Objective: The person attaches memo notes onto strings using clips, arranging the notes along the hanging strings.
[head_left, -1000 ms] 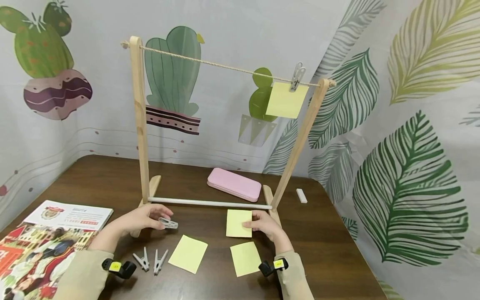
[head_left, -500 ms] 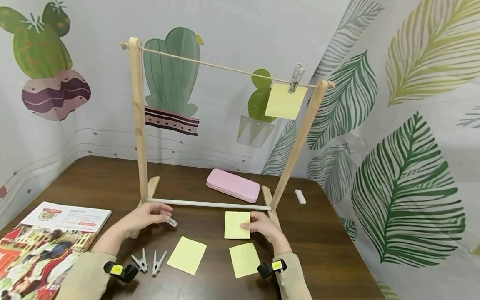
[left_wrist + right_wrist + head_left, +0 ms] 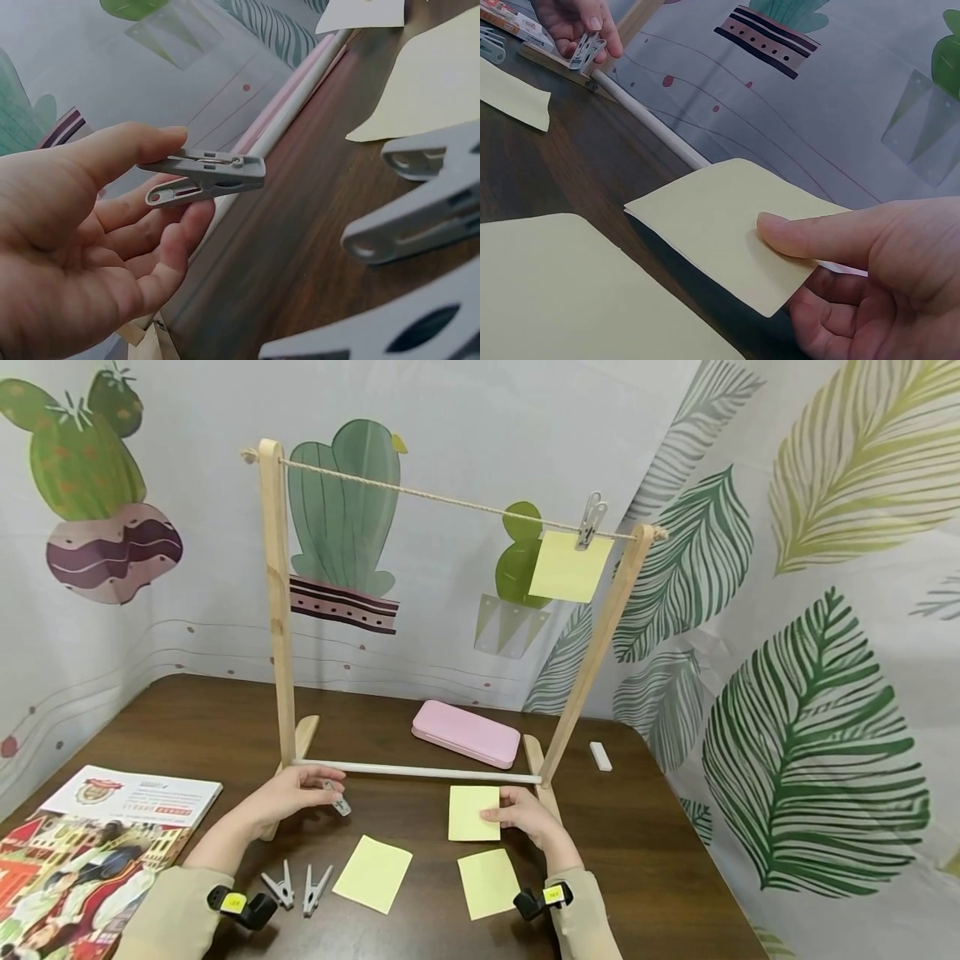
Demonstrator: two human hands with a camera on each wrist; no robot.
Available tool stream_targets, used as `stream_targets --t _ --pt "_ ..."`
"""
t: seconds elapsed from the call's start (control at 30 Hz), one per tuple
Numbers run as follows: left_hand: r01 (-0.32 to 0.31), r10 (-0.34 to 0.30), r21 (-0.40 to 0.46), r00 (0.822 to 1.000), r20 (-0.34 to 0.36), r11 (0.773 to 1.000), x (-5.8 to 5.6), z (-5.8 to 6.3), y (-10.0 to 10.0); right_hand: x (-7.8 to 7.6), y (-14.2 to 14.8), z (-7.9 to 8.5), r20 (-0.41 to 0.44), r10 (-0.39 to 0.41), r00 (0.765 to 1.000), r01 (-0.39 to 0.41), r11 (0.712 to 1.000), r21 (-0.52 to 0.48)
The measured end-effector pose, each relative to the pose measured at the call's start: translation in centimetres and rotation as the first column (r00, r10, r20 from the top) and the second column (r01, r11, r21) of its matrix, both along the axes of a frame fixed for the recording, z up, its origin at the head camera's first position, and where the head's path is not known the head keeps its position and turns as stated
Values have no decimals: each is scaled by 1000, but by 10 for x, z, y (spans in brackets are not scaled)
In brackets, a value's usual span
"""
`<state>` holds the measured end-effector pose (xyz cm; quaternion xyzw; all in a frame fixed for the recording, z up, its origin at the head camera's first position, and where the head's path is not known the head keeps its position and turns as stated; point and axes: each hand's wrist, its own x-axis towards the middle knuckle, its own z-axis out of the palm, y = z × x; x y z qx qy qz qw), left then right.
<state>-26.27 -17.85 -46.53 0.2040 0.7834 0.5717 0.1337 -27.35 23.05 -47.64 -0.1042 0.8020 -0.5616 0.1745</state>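
My left hand (image 3: 292,795) pinches a grey clothespin (image 3: 214,176) by its handle ends between thumb and fingers, above the table near the rack's left foot. On the right, my right hand (image 3: 528,814) holds a yellow sticky note (image 3: 472,814), thumb on top and fingers beneath its right edge. Two more yellow notes lie on the table, a left note (image 3: 372,874) and a right note (image 3: 489,883). Two grey clothespins (image 3: 315,891) rest below my left hand. Another clothespin (image 3: 590,522) fixes a hanging note (image 3: 570,567) to the rope (image 3: 450,500) at its right end.
A wooden rack with a left post (image 3: 277,610) and a right post (image 3: 600,652) stands across the table, joined low by a white bar (image 3: 420,772). Behind the bar is a pink case (image 3: 465,733). A magazine (image 3: 112,852) lies at the left, a small white block (image 3: 601,756) at the right.
The clothespin in my left hand has turned, its jaw end swinging from pointing right to pointing down and right. My right hand with its note has hardly moved.
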Motion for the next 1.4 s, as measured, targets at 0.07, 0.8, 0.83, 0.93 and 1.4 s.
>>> stream_targets --t 0.07,0.8,0.83,0.93,1.4 --pt "-13 13 4 1000 11 1000 0 0 0 0 0 0 -6 -3 1000 3 1000 2" --pt "-115 110 54 990 84 992 -1 3 12 -2 4 -2 17 -1 1000 2 999 -48" --pt "-117 113 52 990 82 992 -1 4 12 -2 4 -2 17 0 1000 0 998 -56" --pt "-125 123 34 990 69 992 1 5 11 -4 4 -2 21 13 1000 -11 995 -95" --pt "-182 182 -28 983 -11 983 3 14 18 -9 -1 7 -21 -38 999 35 992 -119"
